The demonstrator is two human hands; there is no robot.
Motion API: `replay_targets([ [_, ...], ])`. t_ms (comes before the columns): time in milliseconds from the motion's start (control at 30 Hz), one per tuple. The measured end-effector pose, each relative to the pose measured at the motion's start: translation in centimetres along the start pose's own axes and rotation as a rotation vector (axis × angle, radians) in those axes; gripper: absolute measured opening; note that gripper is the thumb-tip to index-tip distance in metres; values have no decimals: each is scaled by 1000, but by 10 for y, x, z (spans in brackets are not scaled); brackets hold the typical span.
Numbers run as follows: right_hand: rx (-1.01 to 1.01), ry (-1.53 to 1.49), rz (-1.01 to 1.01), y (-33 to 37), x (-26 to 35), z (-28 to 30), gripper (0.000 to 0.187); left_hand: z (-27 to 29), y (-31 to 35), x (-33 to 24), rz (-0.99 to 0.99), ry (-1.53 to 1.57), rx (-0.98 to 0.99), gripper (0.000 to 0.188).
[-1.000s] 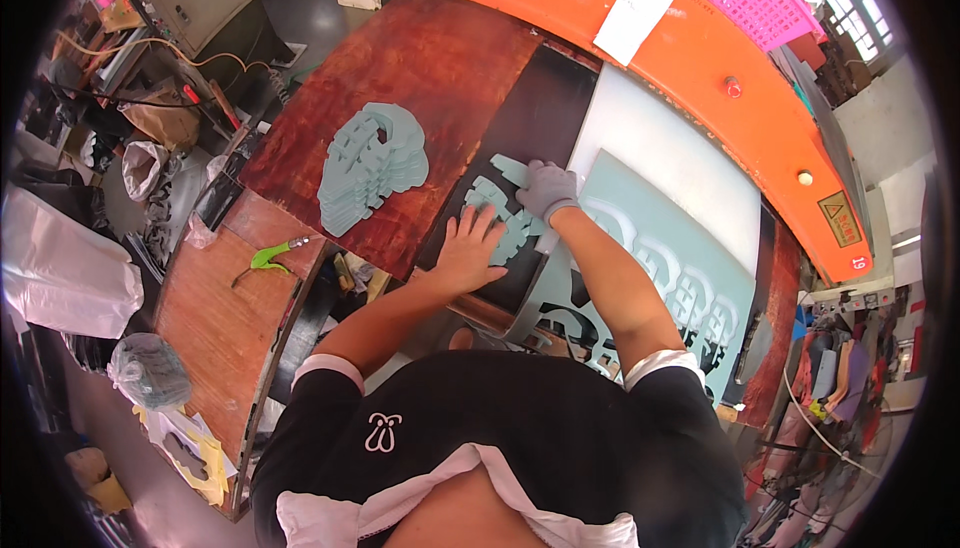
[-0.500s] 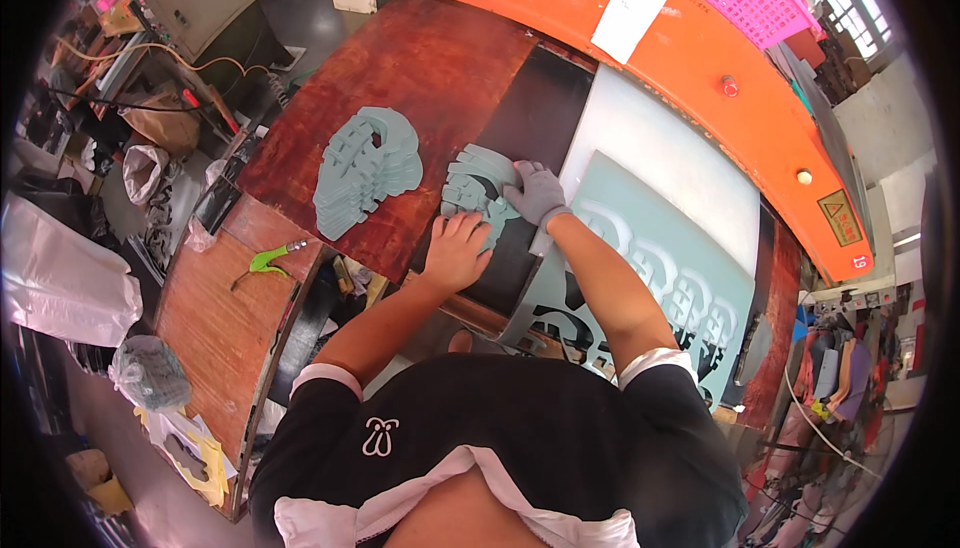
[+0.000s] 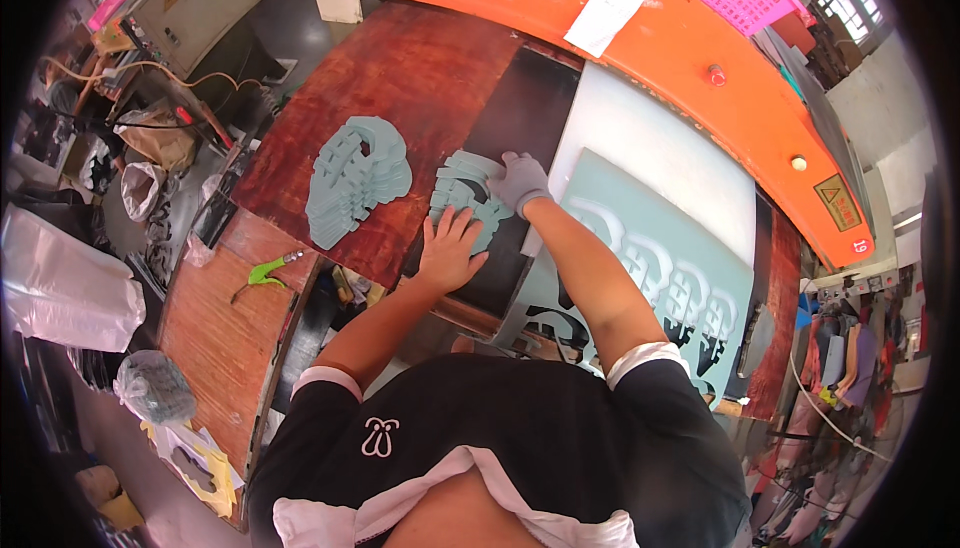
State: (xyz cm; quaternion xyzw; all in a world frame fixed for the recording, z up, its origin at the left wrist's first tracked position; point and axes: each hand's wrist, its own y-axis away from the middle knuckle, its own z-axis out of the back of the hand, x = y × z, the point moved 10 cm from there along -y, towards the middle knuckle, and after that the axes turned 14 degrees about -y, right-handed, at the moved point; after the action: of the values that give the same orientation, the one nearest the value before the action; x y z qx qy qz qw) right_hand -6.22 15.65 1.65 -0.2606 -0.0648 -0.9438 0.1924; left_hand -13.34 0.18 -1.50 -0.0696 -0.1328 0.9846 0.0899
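Bare left hand (image 3: 450, 256), spread wide, is resting on the near end of a loose stack of grey-green cut pieces (image 3: 468, 168), which is lying mostly ahead of it on a black strip (image 3: 528, 98); the gloved right hand (image 3: 520, 185) is touching the stack's right edge, its grip impossible to tell, while a cut-out sheet (image 3: 622, 194) is lying farther right.

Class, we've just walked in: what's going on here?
A person works over a loose pile of flat grey-green cut pieces on a black tabletop strip. The bare left grip rests on its near side; the right grip, grey-gloved, is at its right edge. A separate stack of similar pieces sits to the left on a reddish-brown board; to the right lies a flat grey-green sheet with cut-outs.
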Motion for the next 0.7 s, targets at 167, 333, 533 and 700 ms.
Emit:
replay_targets([
  [167, -177, -387, 99, 2, -1, 30, 24, 6, -1, 2, -6, 11, -111, 58],
  [333, -84, -717, -112, 14, -30, 18, 16, 3, 2, 9, 26, 60, -73, 61],
  [533, 234, -112, -193, 2, -24, -21, 47, 1, 8, 4, 10, 18, -83, 61],
  [700, 170, -121, -260, -3, -25, -15, 53, 6, 6, 5, -11, 36, -153, 59],
])
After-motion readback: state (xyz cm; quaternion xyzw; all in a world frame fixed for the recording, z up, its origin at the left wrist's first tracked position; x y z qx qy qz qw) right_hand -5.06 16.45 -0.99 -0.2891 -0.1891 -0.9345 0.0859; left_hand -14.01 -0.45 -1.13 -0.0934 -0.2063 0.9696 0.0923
